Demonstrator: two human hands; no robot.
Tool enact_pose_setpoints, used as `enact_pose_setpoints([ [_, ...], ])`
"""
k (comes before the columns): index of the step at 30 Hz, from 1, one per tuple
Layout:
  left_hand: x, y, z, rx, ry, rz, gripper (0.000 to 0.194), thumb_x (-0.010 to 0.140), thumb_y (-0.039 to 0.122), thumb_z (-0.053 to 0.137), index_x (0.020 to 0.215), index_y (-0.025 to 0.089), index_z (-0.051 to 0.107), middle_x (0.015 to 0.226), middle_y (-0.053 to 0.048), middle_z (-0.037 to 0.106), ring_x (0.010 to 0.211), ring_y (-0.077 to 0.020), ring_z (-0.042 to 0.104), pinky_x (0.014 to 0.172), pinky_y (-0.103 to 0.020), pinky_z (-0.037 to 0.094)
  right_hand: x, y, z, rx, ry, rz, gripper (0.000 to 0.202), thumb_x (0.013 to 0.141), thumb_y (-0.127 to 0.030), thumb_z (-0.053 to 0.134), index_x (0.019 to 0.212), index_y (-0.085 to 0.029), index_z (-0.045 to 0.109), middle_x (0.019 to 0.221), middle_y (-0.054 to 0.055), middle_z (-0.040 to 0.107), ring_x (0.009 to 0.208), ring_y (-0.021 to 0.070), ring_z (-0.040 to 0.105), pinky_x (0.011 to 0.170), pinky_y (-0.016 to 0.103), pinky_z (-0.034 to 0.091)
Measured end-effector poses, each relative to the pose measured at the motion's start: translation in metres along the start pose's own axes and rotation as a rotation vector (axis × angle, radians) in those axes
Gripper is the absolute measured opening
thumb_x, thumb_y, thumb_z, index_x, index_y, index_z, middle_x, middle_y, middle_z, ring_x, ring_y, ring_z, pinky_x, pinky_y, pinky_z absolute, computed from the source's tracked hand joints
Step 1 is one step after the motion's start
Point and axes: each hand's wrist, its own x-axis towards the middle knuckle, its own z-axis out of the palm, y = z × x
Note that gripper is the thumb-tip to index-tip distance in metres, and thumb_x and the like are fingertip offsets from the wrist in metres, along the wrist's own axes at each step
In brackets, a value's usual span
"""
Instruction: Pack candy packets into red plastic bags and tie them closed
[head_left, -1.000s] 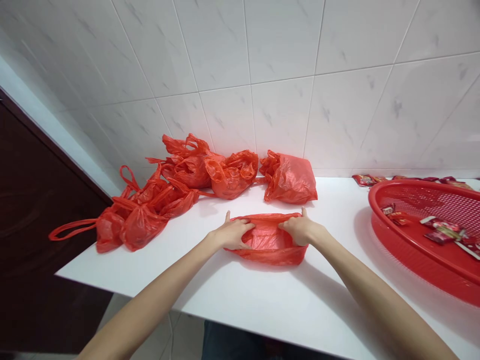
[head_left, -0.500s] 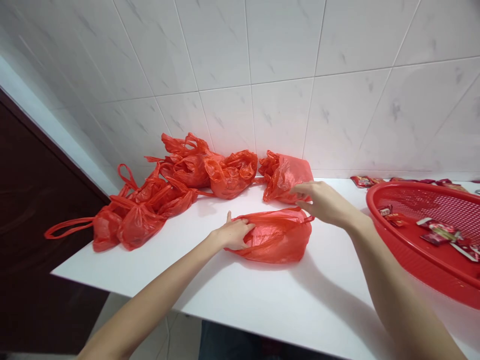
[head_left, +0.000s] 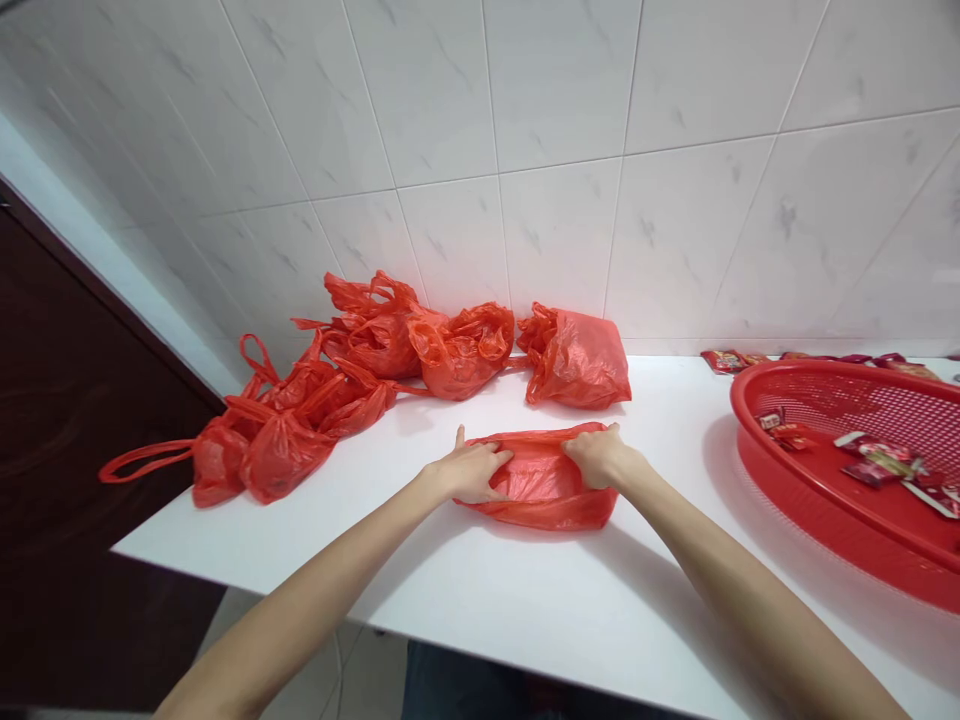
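An opened red plastic bag (head_left: 551, 512) lies on the white table (head_left: 420, 590), its mouth spread and facing up towards me. My left hand (head_left: 476, 472) holds the left end of the mouth, fingers inside the bag and thumb raised outside. At the right end, my right hand (head_left: 598, 458) grips the rim, its fingers reaching into the opening. Inside the bag only red plastic shows between the hands.
Several filled red bags (head_left: 285, 455) are grouped at the left and along the tiled wall. Another red bag (head_left: 581, 360) stands behind my hands. A red basket (head_left: 832, 510) with snack packets is at the right; more packets (head_left: 731, 362) lie behind it.
My right hand has moved down and left from above the bag's right end into its mouth, which is now wider open. The left hand has stayed at the left end.
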Motion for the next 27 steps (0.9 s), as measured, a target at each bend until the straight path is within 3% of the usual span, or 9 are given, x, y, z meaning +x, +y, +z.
enact_pose_setpoints([
  [6,-0.007,-0.009,0.001,-0.03,0.014,0.022,0.056,0.087,0.044,0.063,0.139,0.024,0.056,0.153,-0.018,0.051,0.142,-0.0345,0.047,0.121,-0.067,0.011,0.0,0.001,0.003,-0.004,-0.009,0.066,0.066,0.073,0.004,0.054,0.137,-0.012,0.059,0.125,0.023,0.069,0.118,0.0409,0.063,0.107,0.077,0.026],
  [11,-0.013,-0.01,0.002,-0.093,0.169,0.147,0.03,0.094,0.032,0.051,0.118,0.025,0.068,0.139,-0.009,0.064,0.135,-0.0284,0.054,0.124,-0.063,0.007,-0.004,0.003,-0.002,-0.016,0.01,0.016,0.052,0.075,0.003,0.056,0.124,-0.01,0.067,0.115,0.022,0.072,0.112,0.0372,0.067,0.111,0.072,0.026],
  [14,-0.016,-0.006,0.003,-0.105,0.26,0.173,0.03,0.098,0.027,0.042,0.112,0.026,0.069,0.125,-0.005,0.071,0.121,-0.0246,0.063,0.124,-0.063,0.006,-0.01,0.004,-0.006,-0.025,0.09,-0.04,0.048,0.077,0.003,0.053,0.121,-0.011,0.067,0.107,0.018,0.074,0.106,0.0312,0.069,0.114,0.064,0.026],
  [18,-0.014,-0.004,0.008,-0.03,0.259,0.116,0.026,0.095,0.022,0.044,0.098,0.022,0.071,0.108,-0.008,0.073,0.109,-0.0253,0.067,0.122,-0.066,0.012,-0.011,-0.003,-0.006,-0.048,0.162,-0.076,0.045,0.078,0.002,0.051,0.116,-0.013,0.068,0.105,0.015,0.074,0.108,0.029,0.068,0.116,0.06,0.022],
  [24,-0.008,-0.008,0.019,-0.031,0.252,0.134,0.025,0.088,0.014,0.049,0.098,0.021,0.07,0.111,-0.009,0.072,0.111,-0.0268,0.066,0.118,-0.07,0.017,0.0,-0.012,0.006,-0.067,0.084,-0.039,0.042,0.08,0.002,0.052,0.116,-0.012,0.07,0.114,0.019,0.073,0.111,0.0327,0.068,0.114,0.066,0.024],
  [27,-0.007,-0.011,0.02,-0.027,0.256,0.12,0.036,0.08,0.004,0.048,0.102,0.021,0.071,0.116,-0.011,0.071,0.115,-0.0282,0.064,0.117,-0.071,0.02,0.003,-0.008,0.007,-0.054,0.042,-0.001,0.046,0.079,0.002,0.053,0.12,-0.01,0.069,0.119,0.023,0.072,0.112,0.0361,0.068,0.109,0.071,0.03],
])
